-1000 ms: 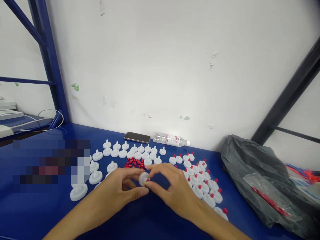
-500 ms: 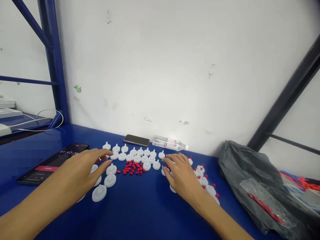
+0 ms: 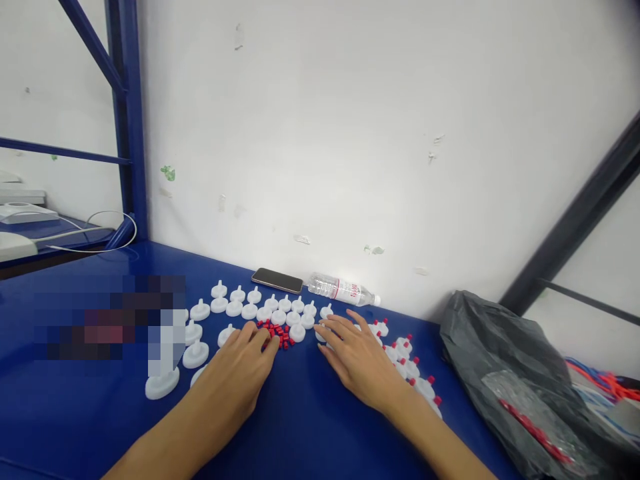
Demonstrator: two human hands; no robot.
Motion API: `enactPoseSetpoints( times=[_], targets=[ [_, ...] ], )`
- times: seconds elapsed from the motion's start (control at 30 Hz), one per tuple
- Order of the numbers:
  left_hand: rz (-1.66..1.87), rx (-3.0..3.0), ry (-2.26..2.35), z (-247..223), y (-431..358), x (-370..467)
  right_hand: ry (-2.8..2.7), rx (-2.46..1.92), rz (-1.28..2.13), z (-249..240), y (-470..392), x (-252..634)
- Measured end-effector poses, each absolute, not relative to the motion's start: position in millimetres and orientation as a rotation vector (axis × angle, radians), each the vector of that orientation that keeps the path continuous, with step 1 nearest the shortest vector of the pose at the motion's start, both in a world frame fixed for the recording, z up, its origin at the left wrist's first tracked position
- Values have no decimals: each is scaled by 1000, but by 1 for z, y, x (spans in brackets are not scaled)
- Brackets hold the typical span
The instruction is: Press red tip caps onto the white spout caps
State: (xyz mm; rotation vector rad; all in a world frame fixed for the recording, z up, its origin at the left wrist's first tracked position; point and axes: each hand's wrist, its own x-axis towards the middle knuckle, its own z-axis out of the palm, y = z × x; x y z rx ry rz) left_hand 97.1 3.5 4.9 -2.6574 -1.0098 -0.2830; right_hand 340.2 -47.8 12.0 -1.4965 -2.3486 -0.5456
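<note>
Over the left edge of a pile of small red caps point(image 3: 285, 337) is my left hand point(image 3: 245, 363), its fingers bent down with the tips close together; whether a cap is between them is hidden. My right hand point(image 3: 357, 353) hovers palm down with spread fingers over white round pieces to the right of the pile, and nothing is seen in its grasp. Several white round pieces with upright stems point(image 3: 195, 353) stand left of and behind the caps. Farther right, white pieces with red caps on their stems point(image 3: 425, 387) form a cluster, partly behind my right hand.
A phone point(image 3: 277, 280) and a clear plastic bottle point(image 3: 343, 290) lie by the wall. Another device at the left is pixelated. On the right are a dark grey bag point(image 3: 500, 340) and a clear packet with red pieces point(image 3: 535, 427). Blue frame posts point(image 3: 134, 120) rise at left.
My left hand has moved right, from the white pieces to the red caps, uncovering white pieces on the left. My right hand stays over the white pieces. The view has shifted slightly.
</note>
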Motion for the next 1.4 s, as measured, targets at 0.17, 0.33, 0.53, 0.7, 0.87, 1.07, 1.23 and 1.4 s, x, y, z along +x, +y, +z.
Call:
enactPoseSetpoints(
  times=[0.17,0.33,0.53,0.7,0.87,1.07,1.23,1.4],
  targets=[
    [-284,-2565,-979,-5,8,93,-2274,-1331,-415,21,-58,325],
    [-429,-2611,-944,-11,11,96,-2364,-1266,-276,17,-63,310],
    [-415,-2708,-906,0,11,98,-2469,-1284,-214,11,-65,307],
    [-437,-2776,-853,3,10,98,-2499,-1251,-172,10,-67,307],
    [-689,-2888,-879,6,2,94,-2332,-1255,-73,11,-68,306],
    [-1078,-2946,-641,5,0,93,-2273,-1311,-56,9,-68,307],
    [-1075,-2915,-501,3,3,94,-2293,-1270,-124,8,-68,305],
    [-1029,-2918,-539,3,2,94,-2281,-1219,-153,8,-68,304]
  ],
)
